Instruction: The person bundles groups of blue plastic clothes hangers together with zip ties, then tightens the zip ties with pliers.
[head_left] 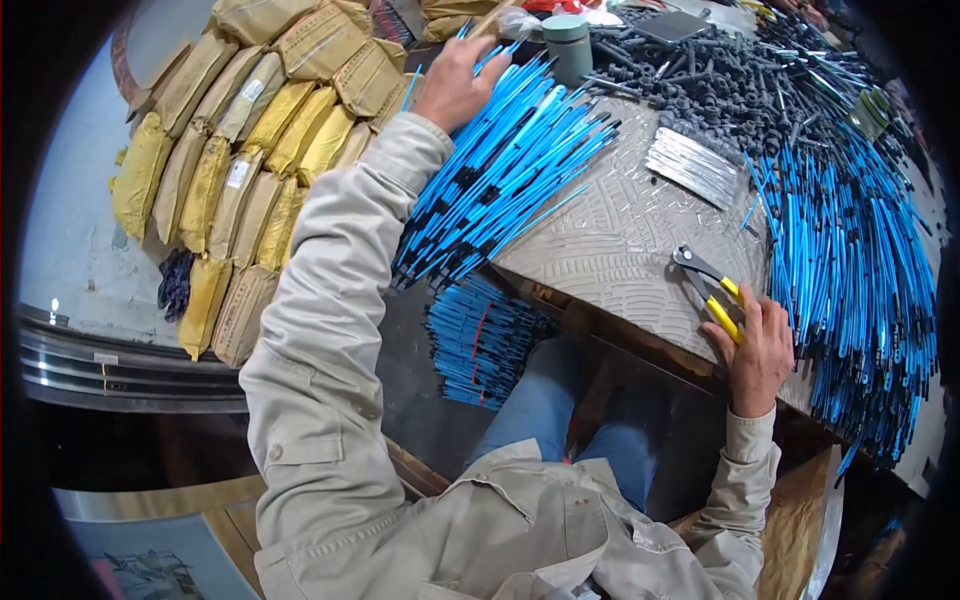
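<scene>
My right hand (760, 345) is wrapped round the yellow handles of end-cutting nippers (712, 285). Their dark jaws point up and left over the patterned tabletop (610, 230). At the far left of the table my left hand (460, 82) has its fingers curled at the top end of a pile of long, thin blue strips with black fittings (500, 165). Whatever those fingers grip is hard to make out. Beyond the nippers lies a flat row of thin silvery strips (692, 166). A second big heap of blue strips (845, 270) covers the right side.
Dark small parts (700, 70) are heaped at the back, beside a grey-green lidded cup (568, 48). Wrapped brown and yellow packages (270, 120) are stacked on the left. Bundled blue strips (478, 340) sit below the table edge, near my legs.
</scene>
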